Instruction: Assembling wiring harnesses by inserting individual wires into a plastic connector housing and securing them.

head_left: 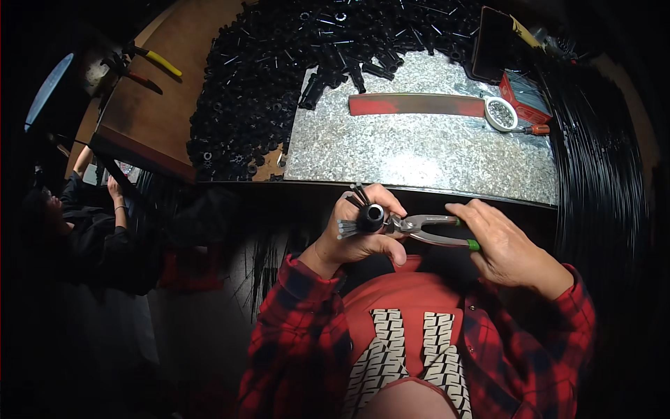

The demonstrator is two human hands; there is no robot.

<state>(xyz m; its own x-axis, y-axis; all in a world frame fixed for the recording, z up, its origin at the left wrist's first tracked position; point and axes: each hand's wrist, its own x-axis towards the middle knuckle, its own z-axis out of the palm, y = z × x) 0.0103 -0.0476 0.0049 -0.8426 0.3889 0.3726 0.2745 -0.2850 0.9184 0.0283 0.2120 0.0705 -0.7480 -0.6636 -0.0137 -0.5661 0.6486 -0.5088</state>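
Observation:
My left hand (pixel 351 255) is wrapped around a short black tubular part (pixel 368 222) with a light-rimmed round opening facing up. Several thin black rods (pixel 347 229) fan out of its side, toward the left and away from me. Metal pliers (pixel 417 224) with green-tipped handles reach in from the right, their jaws against or beside the part. What the jaws grip, if anything, is too small to tell. My right hand (pixel 506 244) is closed around the plier handles, which are spread somewhat apart. Both hands are just in front of the table's near edge.
On the table, black tubular parts (pixel 244 98) heap around a speckled grey board (pixel 391 157). A red-brown bar (pixel 419 105), white dish (pixel 515 124), red box (pixel 527 98) and screwdriver (pixel 537 130) lie there. Long black rods (pixel 600 160) hang right. Another person (pixel 91 230) works at left.

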